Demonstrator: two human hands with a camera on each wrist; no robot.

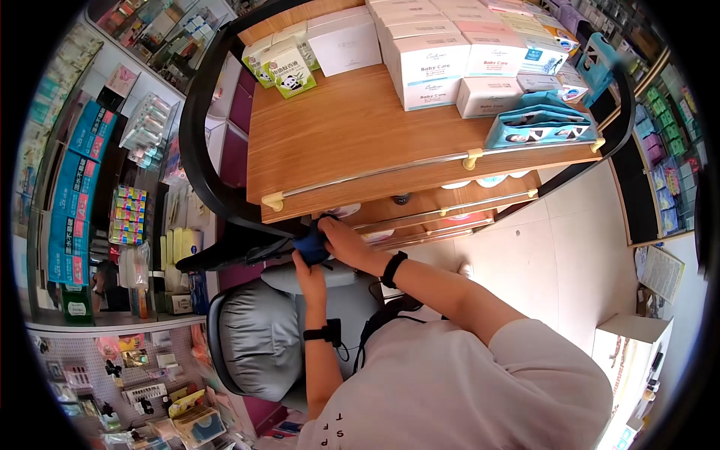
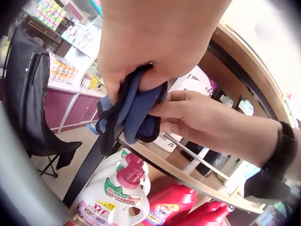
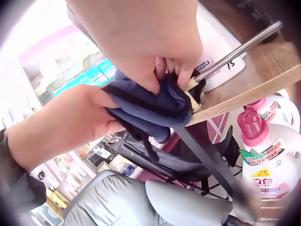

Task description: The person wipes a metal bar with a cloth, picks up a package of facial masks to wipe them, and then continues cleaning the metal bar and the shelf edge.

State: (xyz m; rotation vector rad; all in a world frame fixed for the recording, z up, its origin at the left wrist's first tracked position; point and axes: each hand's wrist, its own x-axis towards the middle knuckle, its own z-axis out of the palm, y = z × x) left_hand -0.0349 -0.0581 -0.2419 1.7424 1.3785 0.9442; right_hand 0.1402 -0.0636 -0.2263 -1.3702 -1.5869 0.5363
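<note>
A blue cloth item with black edging (image 1: 311, 246) is bunched between both hands at the corner of the wooden shelf, beside its metal rail. The left hand (image 1: 310, 276) pinches it from below in the head view, and its thumb and fingers press into the folds in the left wrist view (image 2: 150, 42). Curled fingers of the right hand (image 1: 349, 244) grip the same cloth (image 3: 146, 103) near the rail's end holder (image 3: 192, 96). Part of the cloth hangs down under the hands. The right hand's fingertips are partly hidden in the folds.
The wooden shelf (image 1: 337, 127) carries stacked boxes (image 1: 431, 71) and blue packs (image 1: 540, 129). Detergent bottles (image 2: 113, 188) stand on a lower level. A grey padded chair (image 1: 259, 341) is below the hands, with goods shelves on both sides.
</note>
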